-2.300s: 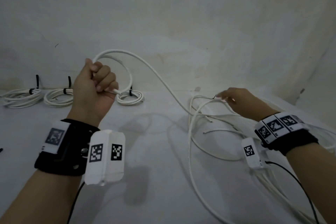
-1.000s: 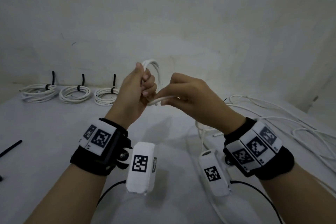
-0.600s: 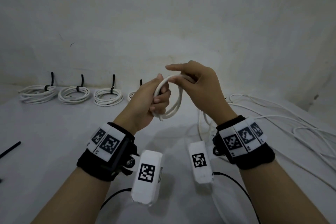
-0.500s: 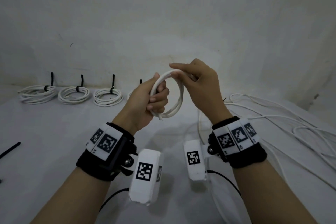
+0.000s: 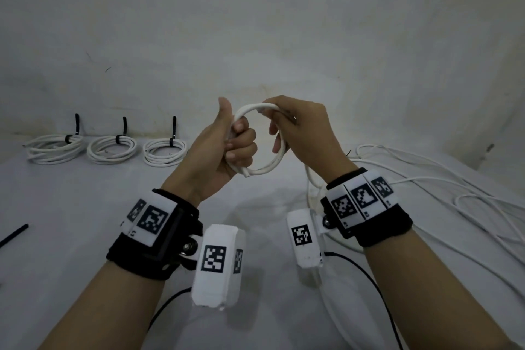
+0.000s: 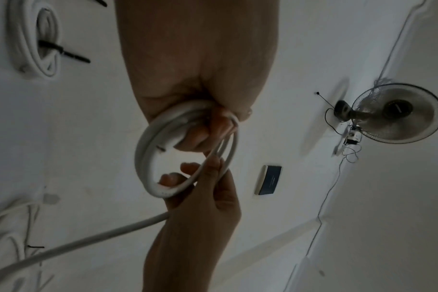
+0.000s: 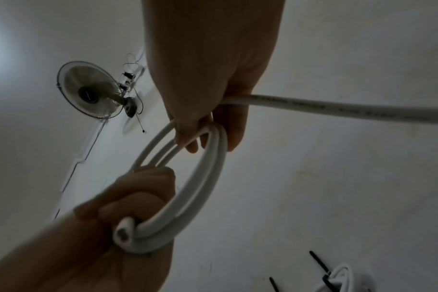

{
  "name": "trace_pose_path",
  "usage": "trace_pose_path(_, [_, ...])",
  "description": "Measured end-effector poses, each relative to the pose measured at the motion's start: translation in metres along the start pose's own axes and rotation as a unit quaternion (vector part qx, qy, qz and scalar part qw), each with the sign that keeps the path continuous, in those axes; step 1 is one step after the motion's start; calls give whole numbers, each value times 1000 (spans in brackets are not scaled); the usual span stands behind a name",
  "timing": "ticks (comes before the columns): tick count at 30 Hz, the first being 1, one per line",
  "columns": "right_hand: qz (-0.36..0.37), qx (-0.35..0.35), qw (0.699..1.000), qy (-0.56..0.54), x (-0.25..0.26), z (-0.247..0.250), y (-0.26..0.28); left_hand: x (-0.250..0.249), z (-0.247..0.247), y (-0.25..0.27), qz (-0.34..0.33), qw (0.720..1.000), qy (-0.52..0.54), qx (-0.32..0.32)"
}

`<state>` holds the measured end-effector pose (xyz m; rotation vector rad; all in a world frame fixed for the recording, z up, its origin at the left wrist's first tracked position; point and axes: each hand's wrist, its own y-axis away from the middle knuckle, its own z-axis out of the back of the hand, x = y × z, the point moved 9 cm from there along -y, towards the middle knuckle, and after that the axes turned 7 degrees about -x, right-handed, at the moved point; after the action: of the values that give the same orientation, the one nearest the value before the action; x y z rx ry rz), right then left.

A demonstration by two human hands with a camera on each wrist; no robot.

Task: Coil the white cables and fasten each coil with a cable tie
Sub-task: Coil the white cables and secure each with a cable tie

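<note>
Both hands hold one white cable coil (image 5: pixel 257 139) in the air: left hand (image 5: pixel 224 148) fisted round its left side, thumb up; right hand (image 5: pixel 301 133) curls its fingers over the top right. Behind and left of the coil lie three tied coils (image 5: pixel 112 148) on the table (image 5: pixel 85 207); loose cables (image 5: pixel 426 179) sprawl to its right.
</note>
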<state>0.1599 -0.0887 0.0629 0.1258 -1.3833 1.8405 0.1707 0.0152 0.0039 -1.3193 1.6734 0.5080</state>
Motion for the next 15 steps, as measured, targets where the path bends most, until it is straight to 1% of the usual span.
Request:
trace_pose_path(3, [-41,12,998,-34,-9,-1,4,-7,2,0,-17,1000,14,-8])
trace_pose_path(5, [-78,38,996,-33,-26,0,9,-15,8,-2,-38,997,59,-27])
trace_pose_path(8, [-111,113,987,30,-60,2,20,-35,28,-5,-75,984,153,-52])
trace_pose_path(9, [-117,125,984,50,-72,5,24,-42,37,-6,-89,979,172,-59])
trace_pose_path(11, [-129,106,983,75,-92,19,24,-54,53,-5,-115,971,200,-69])
trace_pose_path(13, [-136,53,985,94,-105,37,17,-59,64,-5,-130,963,221,-77])
trace_pose_path(15, [-131,-3,987,97,-108,52,10,-60,68,-6,-139,959,230,-86])
